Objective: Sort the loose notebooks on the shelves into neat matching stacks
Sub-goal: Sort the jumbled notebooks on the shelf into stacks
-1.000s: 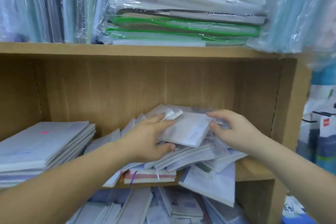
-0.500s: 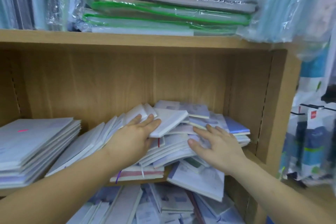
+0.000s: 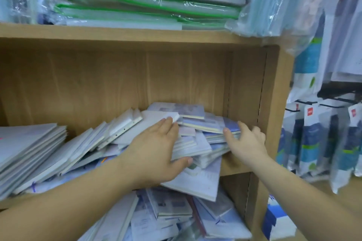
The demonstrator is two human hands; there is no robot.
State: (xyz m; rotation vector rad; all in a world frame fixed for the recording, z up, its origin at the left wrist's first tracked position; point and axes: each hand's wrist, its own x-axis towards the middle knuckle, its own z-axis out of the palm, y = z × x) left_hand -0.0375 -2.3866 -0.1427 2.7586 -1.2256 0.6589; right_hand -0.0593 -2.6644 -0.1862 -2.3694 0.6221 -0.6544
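Both hands dig into a jumbled heap of notebooks on a light-brown wooden shelf.

Head view: the loose pile of white and pale-blue notebooks slumps across the middle and right of the shelf, some leaning leftward, one large book hanging over the front edge. The left hand pinches a wad of the pile, with its fingers laid on top and its thumb hooked underneath. The right hand grips the pile's right edge, thumb over a blue cover and fingers curled round the side, close to the shelf's side wall. A neat stack of white notebooks sits at the left, touching the leaning books. Plastic-wrapped green-edged folders lie flat on the board above, more scattered notebooks fill the compartment below, and blue hanging packets show at the right.
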